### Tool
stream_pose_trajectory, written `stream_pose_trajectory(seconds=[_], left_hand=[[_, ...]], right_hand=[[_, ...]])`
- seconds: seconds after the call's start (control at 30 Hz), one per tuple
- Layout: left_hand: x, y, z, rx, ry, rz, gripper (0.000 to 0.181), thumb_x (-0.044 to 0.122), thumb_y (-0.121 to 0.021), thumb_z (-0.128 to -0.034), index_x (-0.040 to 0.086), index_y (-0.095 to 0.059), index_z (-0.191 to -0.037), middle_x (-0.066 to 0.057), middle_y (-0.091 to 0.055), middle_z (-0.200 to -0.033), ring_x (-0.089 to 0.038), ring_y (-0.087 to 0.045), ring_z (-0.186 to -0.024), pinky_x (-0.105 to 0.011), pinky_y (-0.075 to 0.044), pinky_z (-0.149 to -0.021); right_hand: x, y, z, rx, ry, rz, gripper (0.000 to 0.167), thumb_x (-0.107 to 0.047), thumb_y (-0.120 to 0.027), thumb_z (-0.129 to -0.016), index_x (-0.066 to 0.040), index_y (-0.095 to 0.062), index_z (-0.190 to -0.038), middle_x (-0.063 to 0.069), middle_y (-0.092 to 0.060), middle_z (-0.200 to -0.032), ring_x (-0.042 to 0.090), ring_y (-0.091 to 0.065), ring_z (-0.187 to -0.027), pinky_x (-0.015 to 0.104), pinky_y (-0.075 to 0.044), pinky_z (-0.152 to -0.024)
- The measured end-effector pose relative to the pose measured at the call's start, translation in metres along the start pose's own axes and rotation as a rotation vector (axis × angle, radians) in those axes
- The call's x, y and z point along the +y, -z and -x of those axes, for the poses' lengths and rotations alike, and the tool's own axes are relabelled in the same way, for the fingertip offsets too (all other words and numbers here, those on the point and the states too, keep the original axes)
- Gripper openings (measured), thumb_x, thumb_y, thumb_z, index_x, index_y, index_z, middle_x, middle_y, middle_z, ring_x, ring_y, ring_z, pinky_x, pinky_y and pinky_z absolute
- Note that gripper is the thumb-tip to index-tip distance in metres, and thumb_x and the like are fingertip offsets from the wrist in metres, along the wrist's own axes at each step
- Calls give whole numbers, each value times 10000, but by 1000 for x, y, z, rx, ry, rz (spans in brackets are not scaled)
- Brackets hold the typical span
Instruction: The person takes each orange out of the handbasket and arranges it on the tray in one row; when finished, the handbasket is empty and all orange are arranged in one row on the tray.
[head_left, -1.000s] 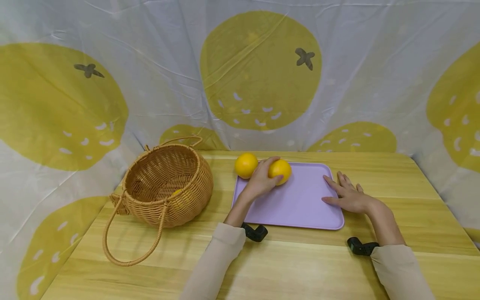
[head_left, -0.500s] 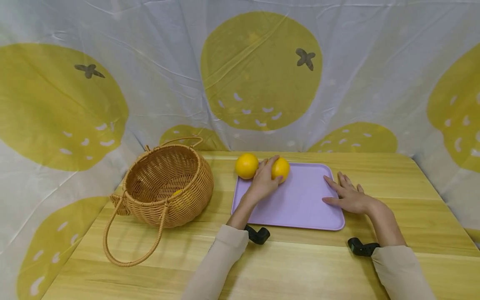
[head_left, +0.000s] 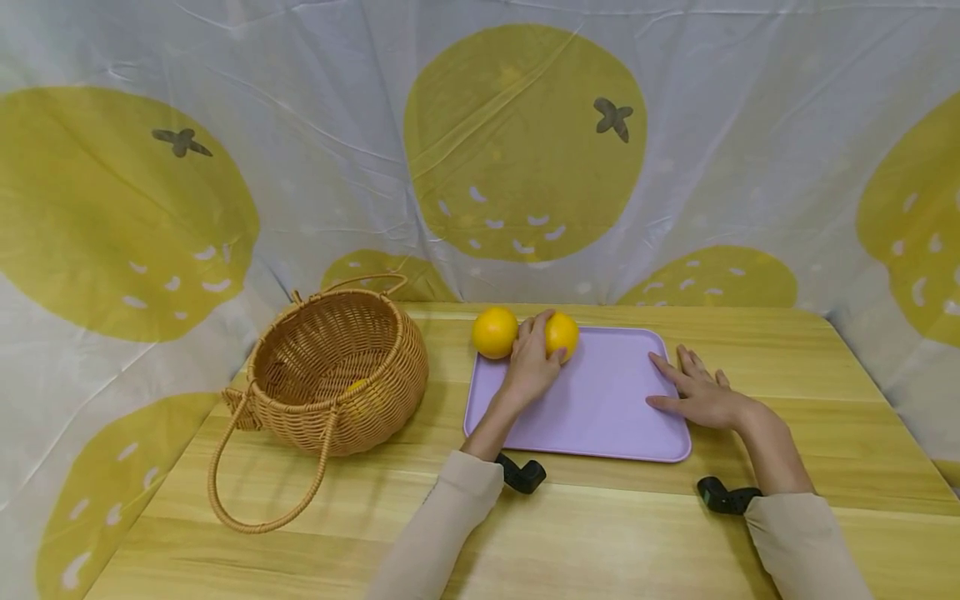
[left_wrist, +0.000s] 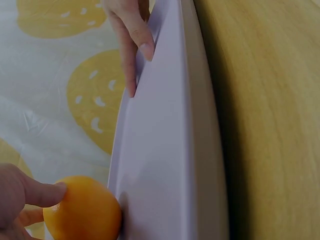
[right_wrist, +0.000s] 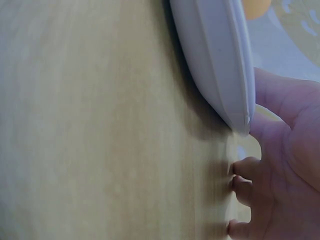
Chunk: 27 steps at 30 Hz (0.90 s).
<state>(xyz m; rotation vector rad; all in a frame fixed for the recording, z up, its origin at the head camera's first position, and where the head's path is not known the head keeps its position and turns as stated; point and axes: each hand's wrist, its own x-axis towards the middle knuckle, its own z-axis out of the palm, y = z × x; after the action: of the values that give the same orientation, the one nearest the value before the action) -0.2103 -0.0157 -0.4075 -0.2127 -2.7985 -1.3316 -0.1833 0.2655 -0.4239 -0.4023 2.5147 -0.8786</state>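
My left hand (head_left: 532,364) curls its fingers and thumb around an orange (head_left: 562,337) near the back of the lilac tray (head_left: 600,408). In the left wrist view, the thumb lies on that orange (left_wrist: 85,212), which touches the tray surface. A second orange (head_left: 495,332) sits just left of the hand, at the tray's back left corner. My right hand (head_left: 701,396) rests at the tray's right edge with its fingers spread. Its thumb and index finger touch the rim, and the other fingertips reach the wood in the right wrist view.
To the left stands a round wicker basket (head_left: 405,375), its front handle (head_left: 217,475) folded down onto the wooden table (head_left: 600,542). Something yellow (head_left: 357,385) shows inside the basket. A fruit-printed cloth (head_left: 337,125) hangs behind the table.
The left hand has shifted slightly right, and the orange in it has moved a little back and left. My right hand has stayed at the tray's edge.
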Motion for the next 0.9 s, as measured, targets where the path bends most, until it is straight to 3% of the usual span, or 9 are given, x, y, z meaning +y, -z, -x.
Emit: stream_pose_trajectory(seconds=[0.23, 0.4, 0.6, 0.9], left_hand=[[-1, -8, 2, 66, 38, 9, 622, 86, -636, -1008, 101, -368, -1570, -273, -380, -1539, -503, -490, -1302, -586, -416, -1130], [0, -11, 2, 69, 65, 5, 622, 133, -594, -1042, 108, -309, -1594, -296, -337, -1552, -513, -482, -1302, -580, -417, -1136], [-1, -11, 1, 63, 75, 60, 626, 125, -578, -1049, 91, -293, -1605, -297, -330, -1561, -509, -475, -1313, -584, -407, -1147], [0, -11, 2, 44, 67, 120, 655, 115, -565, -1050, 71, -250, -1623, -306, -320, -1558, -459, -403, -1441, -577, -359, -1194]], right_hand=[[5, -2, -1, 9, 12, 3, 900, -520, -578, -1013, -84, -135, -1663, 347, 206, -1656, 538, 241, -1522, 764, 198, -1119], [1, -1, 0, 5, 17, -10, 904, -506, -586, -1015, -56, -138, -1658, 364, 200, -1647, 567, 235, -1506, 778, 203, -1099], [-2, 0, 0, 0, 0, 15, 890, -469, -591, -1024, -34, -135, -1653, 367, 191, -1648, 574, 219, -1508, 782, 180, -1110], [-2, 0, 0, 2, -1, 16, 884, -471, -583, -1028, -29, -138, -1651, 369, 191, -1648, 576, 221, -1507, 780, 184, -1111]])
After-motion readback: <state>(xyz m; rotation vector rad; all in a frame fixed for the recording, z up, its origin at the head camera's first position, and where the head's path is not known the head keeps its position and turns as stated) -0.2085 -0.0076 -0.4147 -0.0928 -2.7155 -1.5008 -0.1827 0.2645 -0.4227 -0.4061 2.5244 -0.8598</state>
